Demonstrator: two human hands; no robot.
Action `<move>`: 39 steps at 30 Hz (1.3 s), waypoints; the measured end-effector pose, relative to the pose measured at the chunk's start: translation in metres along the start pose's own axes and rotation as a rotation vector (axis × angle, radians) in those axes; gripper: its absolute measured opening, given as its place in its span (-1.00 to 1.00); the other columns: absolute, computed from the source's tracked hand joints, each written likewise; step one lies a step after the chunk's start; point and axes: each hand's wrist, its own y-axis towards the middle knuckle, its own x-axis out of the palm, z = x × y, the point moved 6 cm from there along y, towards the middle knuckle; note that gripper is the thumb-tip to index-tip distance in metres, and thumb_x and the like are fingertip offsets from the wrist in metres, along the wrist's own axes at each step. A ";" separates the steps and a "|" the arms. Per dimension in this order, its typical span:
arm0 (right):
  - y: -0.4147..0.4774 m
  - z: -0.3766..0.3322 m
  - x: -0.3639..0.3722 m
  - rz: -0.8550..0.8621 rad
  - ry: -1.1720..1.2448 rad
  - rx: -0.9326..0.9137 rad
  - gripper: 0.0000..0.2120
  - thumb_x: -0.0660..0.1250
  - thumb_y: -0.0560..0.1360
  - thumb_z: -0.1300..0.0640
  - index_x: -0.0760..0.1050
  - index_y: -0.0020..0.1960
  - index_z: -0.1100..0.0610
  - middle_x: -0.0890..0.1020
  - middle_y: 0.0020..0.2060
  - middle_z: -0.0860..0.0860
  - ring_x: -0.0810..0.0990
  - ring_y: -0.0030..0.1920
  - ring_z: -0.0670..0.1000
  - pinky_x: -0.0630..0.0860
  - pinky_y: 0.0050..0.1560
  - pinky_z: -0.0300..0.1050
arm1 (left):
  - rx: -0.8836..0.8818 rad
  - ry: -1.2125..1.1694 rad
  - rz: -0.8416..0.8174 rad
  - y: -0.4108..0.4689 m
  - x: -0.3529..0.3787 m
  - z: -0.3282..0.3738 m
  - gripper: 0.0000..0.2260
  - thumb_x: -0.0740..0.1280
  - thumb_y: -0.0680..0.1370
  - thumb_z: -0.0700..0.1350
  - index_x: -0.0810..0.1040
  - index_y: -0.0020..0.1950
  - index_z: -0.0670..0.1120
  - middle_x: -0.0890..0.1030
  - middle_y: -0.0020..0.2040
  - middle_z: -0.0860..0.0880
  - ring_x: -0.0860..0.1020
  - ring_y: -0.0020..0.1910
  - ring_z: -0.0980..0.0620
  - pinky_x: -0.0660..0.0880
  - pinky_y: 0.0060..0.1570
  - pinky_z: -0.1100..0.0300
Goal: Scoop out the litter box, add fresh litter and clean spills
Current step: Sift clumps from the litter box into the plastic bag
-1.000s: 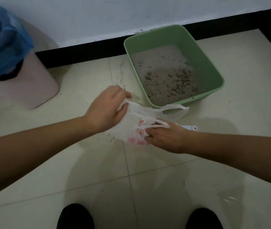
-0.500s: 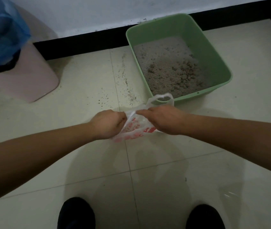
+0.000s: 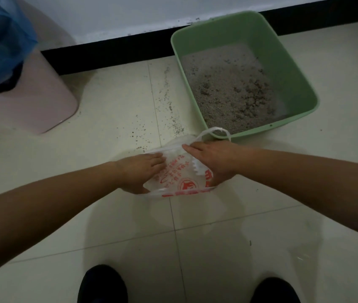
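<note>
Nearest are the person's two black shoes [image 3: 102, 283], planted on the pale tiled floor [image 3: 195, 248]; just ahead of them, low over the tiles, both hands work a white plastic bag [image 3: 180, 182] with red print. The left hand [image 3: 140, 171] grips the bag's left edge, its fingers [image 3: 159, 159] lying over the top; the right hand [image 3: 214, 159] grips the right side, fingers pointing left across the upper rim. A second ago the bag was a bunched wad between the hands; half a second ago the hands were nearly touching on its gathered mouth; now they have drawn apart and the bag is stretched wide, its print spread out and readable. A white toothed edge [image 3: 195, 168] shows at the right hand, perhaps a scoop; I cannot tell. One handle loop [image 3: 217, 131] stands up just before the box.

I judge that the bag is being opened to take the waste, so scooping has not yet begun.

Beyond the bag, spilled litter [image 3: 170, 110] is scattered over the tiles to the left of the box, not yet cleaned; the green litter box [image 3: 296, 68] sits on the floor near the wall, just beyond the bag, with grey litter [image 3: 232, 90] lumpy toward its near end. Far left stands a pink bin [image 3: 38, 106] with a blue liner [image 3: 1, 40]; behind runs a black skirting [image 3: 108, 51].
</note>
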 end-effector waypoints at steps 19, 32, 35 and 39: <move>0.005 0.004 0.002 0.159 0.062 0.002 -0.03 0.34 0.38 -0.38 -0.01 0.57 0.04 0.30 0.35 0.04 0.56 0.11 0.08 0.55 -0.08 -0.04 | -0.407 -0.153 0.387 -0.010 -0.023 -0.039 -0.23 0.18 0.48 0.42 0.10 0.53 0.00 0.46 0.35 0.00 0.59 0.07 -0.02 0.47 -0.13 0.14; 0.019 0.015 0.026 -0.079 0.148 0.142 0.41 0.46 0.12 -0.49 -0.31 0.58 0.13 -0.16 0.58 0.06 0.03 0.57 0.07 0.14 0.50 0.00 | -0.281 -0.338 0.053 0.035 0.003 -0.035 0.29 0.44 0.19 0.47 -0.30 0.57 -0.05 -0.19 0.59 -0.11 -0.19 0.56 -0.14 -0.15 0.50 -0.07; 0.012 0.016 0.026 -0.022 0.169 0.136 0.25 0.42 0.27 -0.42 -0.29 0.58 0.07 -0.16 0.58 0.05 0.10 0.55 0.07 0.24 0.44 0.00 | -0.280 -0.325 0.109 0.036 0.003 -0.033 0.22 0.41 0.26 0.46 -0.26 0.58 -0.06 -0.14 0.59 -0.12 -0.14 0.56 -0.14 -0.09 0.51 -0.06; -0.029 0.014 0.002 0.379 0.194 0.023 -0.38 0.18 0.59 -0.20 0.20 0.53 0.09 0.21 0.53 0.11 0.46 0.34 0.12 0.50 0.18 0.06 | -0.287 -0.284 0.198 0.028 -0.006 -0.043 0.13 0.39 0.31 0.42 -0.18 0.59 -0.05 0.00 0.59 -0.10 0.02 0.55 -0.12 0.08 0.51 -0.05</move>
